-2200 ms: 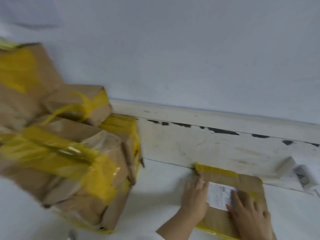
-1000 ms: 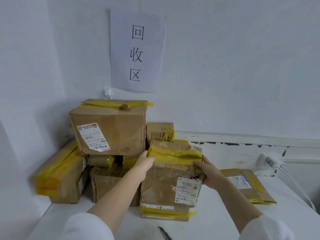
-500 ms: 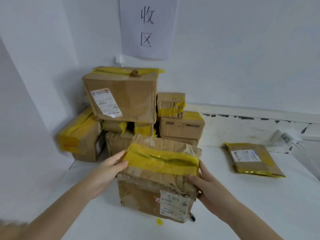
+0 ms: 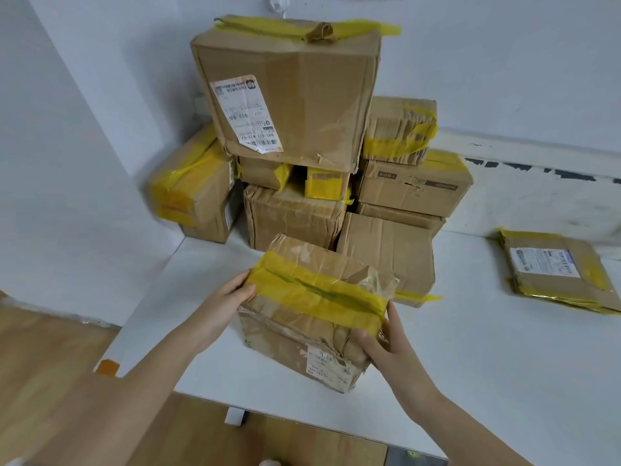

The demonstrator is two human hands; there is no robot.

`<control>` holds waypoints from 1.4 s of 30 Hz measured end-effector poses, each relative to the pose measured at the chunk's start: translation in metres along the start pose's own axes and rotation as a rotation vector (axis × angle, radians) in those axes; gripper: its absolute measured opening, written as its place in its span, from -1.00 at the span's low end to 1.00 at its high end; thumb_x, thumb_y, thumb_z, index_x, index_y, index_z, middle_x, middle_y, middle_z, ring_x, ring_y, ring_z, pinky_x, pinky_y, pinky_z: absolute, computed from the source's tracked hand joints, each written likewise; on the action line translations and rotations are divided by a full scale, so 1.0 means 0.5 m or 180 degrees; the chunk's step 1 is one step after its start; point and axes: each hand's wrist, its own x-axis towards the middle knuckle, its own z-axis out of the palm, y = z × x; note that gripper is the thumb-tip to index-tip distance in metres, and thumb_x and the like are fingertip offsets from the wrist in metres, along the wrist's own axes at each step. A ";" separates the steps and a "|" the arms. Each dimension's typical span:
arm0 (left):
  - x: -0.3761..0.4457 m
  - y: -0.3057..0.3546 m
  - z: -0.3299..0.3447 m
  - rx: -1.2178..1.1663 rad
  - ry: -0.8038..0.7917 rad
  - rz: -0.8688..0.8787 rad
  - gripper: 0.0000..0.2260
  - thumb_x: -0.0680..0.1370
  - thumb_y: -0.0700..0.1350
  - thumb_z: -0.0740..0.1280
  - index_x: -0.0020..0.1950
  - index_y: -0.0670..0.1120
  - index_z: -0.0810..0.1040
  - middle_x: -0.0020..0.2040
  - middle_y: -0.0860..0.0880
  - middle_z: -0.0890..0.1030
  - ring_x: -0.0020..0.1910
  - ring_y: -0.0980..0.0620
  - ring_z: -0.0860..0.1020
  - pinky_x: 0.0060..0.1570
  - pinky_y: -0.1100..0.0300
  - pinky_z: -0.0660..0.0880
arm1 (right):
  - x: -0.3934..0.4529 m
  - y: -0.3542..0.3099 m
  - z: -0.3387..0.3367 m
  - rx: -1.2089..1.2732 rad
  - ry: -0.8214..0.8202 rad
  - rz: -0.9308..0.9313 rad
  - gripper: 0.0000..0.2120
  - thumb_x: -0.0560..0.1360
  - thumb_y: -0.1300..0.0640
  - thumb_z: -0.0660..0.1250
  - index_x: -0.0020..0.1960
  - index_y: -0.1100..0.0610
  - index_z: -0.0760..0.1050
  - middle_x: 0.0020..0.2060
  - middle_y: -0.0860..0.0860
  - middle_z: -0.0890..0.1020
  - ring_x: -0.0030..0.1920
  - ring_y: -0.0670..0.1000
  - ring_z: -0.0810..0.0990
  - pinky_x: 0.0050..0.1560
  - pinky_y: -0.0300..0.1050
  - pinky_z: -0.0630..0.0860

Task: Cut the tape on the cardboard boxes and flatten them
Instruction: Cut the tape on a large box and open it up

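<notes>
A crumpled cardboard box (image 4: 302,317) sits near the front edge of the white tabletop (image 4: 487,358), held between 2 hands. Its long axis runs from upper left to lower right, and a strip of yellow tape (image 4: 316,292) follows that axis along the top seam. A white shipping label (image 4: 327,364) faces the viewer on the near side. The left hand (image 4: 223,306) presses straight fingers against the box's left end; the right hand (image 4: 386,348) curls its thumb and fingers round the lower right corner. Behind the held box stands a stack of taped boxes (image 4: 336,183) in the corner, topped by a large box (image 4: 289,92) bearing a label. A flattened box (image 4: 557,270) lies well apart at right, against the wall.
</notes>
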 end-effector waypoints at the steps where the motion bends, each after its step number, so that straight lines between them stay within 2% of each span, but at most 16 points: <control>1: 0.002 -0.001 -0.001 -0.0009 0.0016 0.0008 -0.72 0.63 -0.18 0.13 0.15 0.20 0.44 0.10 0.28 0.56 0.12 0.31 0.48 0.05 0.35 0.38 | 0.005 0.005 -0.009 0.0079 0.0109 0.0074 -0.49 0.55 -0.03 0.19 0.45 -0.20 0.11 0.26 -0.15 0.47 0.21 -0.08 0.51 0.22 -0.02 0.46; 4: 0.003 -0.004 -0.006 0.0022 -0.0035 0.0068 -0.71 0.64 -0.18 0.13 0.15 0.22 0.46 0.10 0.30 0.58 0.15 0.32 0.49 0.12 0.34 0.37 | 0.042 0.027 -0.056 0.0022 0.0816 0.0346 -0.72 0.62 -0.03 0.06 0.31 -0.05 0.29 0.06 -0.12 0.52 -0.03 -0.07 0.58 -0.05 -0.13 0.50; 7: -0.004 -0.003 -0.002 0.0116 -0.0088 0.0146 -0.71 0.64 -0.14 0.13 0.21 0.25 0.43 0.14 0.33 0.56 0.17 0.37 0.47 0.10 0.41 0.37 | 0.101 0.077 -0.114 -0.1382 0.1198 0.0568 -0.73 0.61 0.14 0.14 0.25 0.22 0.43 0.13 0.09 0.55 0.06 0.10 0.55 0.04 -0.06 0.43; 9: -0.009 -0.004 0.004 0.0147 -0.0047 0.0215 -0.71 0.64 -0.12 0.13 0.23 0.25 0.41 0.15 0.34 0.54 0.16 0.40 0.46 0.06 0.45 0.38 | 0.132 0.108 -0.134 -0.2272 0.1104 0.0627 -0.68 0.59 0.10 0.20 0.27 0.25 0.42 0.18 0.16 0.51 0.16 0.12 0.50 0.03 -0.11 0.40; 12: -0.012 -0.007 0.009 0.0127 0.0017 0.0254 -0.71 0.64 -0.13 0.13 0.32 0.16 0.37 0.20 0.29 0.51 0.19 0.36 0.44 0.15 0.38 0.35 | 0.161 0.139 -0.131 -0.3189 0.0643 0.0877 -0.59 0.56 -0.07 0.22 0.28 0.19 0.35 0.17 0.13 0.46 0.19 0.11 0.46 0.01 -0.12 0.42; 16: -0.012 -0.006 0.010 0.0119 0.0059 0.0188 -0.72 0.64 -0.10 0.14 0.33 0.13 0.35 0.20 0.25 0.50 0.20 0.30 0.45 0.16 0.34 0.36 | 0.188 0.158 -0.118 -0.4019 0.0557 0.0913 -0.73 0.58 -0.08 0.18 0.05 0.13 0.29 0.11 0.06 0.47 0.15 0.07 0.46 -0.05 -0.12 0.43; 18: -0.011 -0.007 0.010 0.0107 0.0106 0.0124 -0.70 0.63 -0.09 0.15 0.37 0.07 0.33 0.23 0.18 0.50 0.24 0.20 0.44 0.26 0.24 0.35 | 0.198 0.160 -0.120 -0.4123 0.0498 0.0894 -0.76 0.60 -0.04 0.15 0.04 0.14 0.30 0.09 0.06 0.48 0.15 0.07 0.47 -0.10 -0.15 0.40; 20: -0.012 -0.008 0.009 0.0109 0.0113 0.0095 -0.69 0.63 -0.09 0.16 0.38 0.03 0.33 0.23 0.15 0.50 0.24 0.18 0.45 0.29 0.20 0.34 | 0.204 0.161 -0.126 -0.4055 0.0361 0.0931 -0.78 0.60 0.00 0.14 -0.05 0.16 0.28 -0.04 0.05 0.48 0.08 0.08 0.51 -0.19 -0.20 0.35; 23: -0.013 -0.007 0.010 0.0107 0.0090 0.0068 -0.73 0.63 -0.09 0.16 0.33 0.04 0.37 0.18 0.17 0.53 0.18 0.25 0.47 0.16 0.31 0.38 | 0.193 0.150 -0.143 -0.3533 0.0286 0.1067 -0.70 0.60 0.08 0.13 -0.25 0.12 0.13 -0.28 -0.01 0.39 -0.21 0.03 0.47 -0.41 -0.24 0.23; 27: -0.016 -0.015 0.009 0.0051 0.0217 -0.0079 -0.69 0.61 -0.08 0.19 0.36 -0.04 0.38 0.24 0.03 0.53 0.23 0.10 0.48 0.30 0.14 0.35 | 0.124 0.103 -0.175 -0.2072 0.0459 0.1172 -0.88 0.58 0.23 0.19 -0.06 0.23 0.26 -0.33 0.13 0.52 -0.40 0.07 0.55 -0.43 -0.22 0.43; 30: -0.020 -0.021 0.011 -0.0116 0.0293 -0.0238 -0.75 0.61 -0.05 0.21 0.29 0.00 0.43 0.19 0.03 0.55 0.21 0.09 0.49 0.33 0.08 0.34 | 0.069 0.017 -0.208 -0.1149 0.0980 0.0823 -0.92 0.55 0.36 0.21 -0.02 0.26 0.30 -0.29 0.24 0.49 -0.62 0.05 0.51 -0.64 -0.21 0.44; 32: -0.023 -0.023 0.014 -0.0212 0.0307 -0.0305 -0.81 0.61 -0.03 0.20 0.20 0.05 0.47 0.16 0.05 0.57 0.19 0.09 0.49 0.31 0.08 0.34 | 0.052 -0.063 -0.210 -0.1209 0.1108 0.0404 -0.90 0.54 0.40 0.21 -0.02 0.26 0.31 -0.25 0.25 0.52 -0.65 0.03 0.47 -0.69 -0.24 0.35; 35: -0.025 -0.024 0.020 -0.0116 0.0400 -0.0253 -0.83 0.62 0.02 0.16 0.18 0.07 0.45 0.13 0.10 0.55 0.16 0.14 0.48 0.15 0.20 0.39 | 0.047 -0.173 -0.148 -0.1862 0.0556 -0.0367 -0.84 0.56 0.34 0.20 0.00 0.10 0.41 -0.40 0.08 0.59 -0.65 -0.05 0.39 -0.66 -0.34 0.21; 38: -0.028 -0.025 0.026 0.0043 0.0757 0.0018 -0.86 0.60 -0.02 0.21 0.15 0.03 0.43 0.09 0.08 0.54 0.10 0.17 0.49 -0.02 0.32 0.41 | 0.065 -0.225 -0.031 -0.3021 -0.0124 -0.1148 -0.77 0.60 0.15 0.16 0.12 -0.14 0.45 -0.45 -0.06 0.52 -0.57 -0.14 0.40 -0.53 -0.33 0.33; 41: -0.032 -0.019 0.026 0.0309 0.1035 0.0450 -0.94 0.57 -0.13 0.29 -0.01 0.04 0.47 -0.02 0.06 0.58 0.03 0.15 0.54 -0.11 0.40 0.44 | 0.084 -0.220 0.060 -0.4423 -0.0350 -0.1463 -0.69 0.63 -0.06 0.03 0.34 -0.22 0.33 -0.20 -0.09 0.59 -0.24 -0.07 0.59 -0.22 -0.19 0.54; 42: -0.034 -0.016 0.025 0.0433 0.1054 0.0536 -0.92 0.56 -0.14 0.30 -0.04 0.04 0.49 -0.06 0.07 0.59 0.00 0.14 0.56 -0.11 0.38 0.46 | 0.086 -0.214 0.080 -0.4769 -0.0341 -0.1566 -0.67 0.63 -0.10 -0.02 0.37 -0.21 0.27 -0.16 -0.07 0.59 -0.16 -0.01 0.61 -0.22 -0.12 0.56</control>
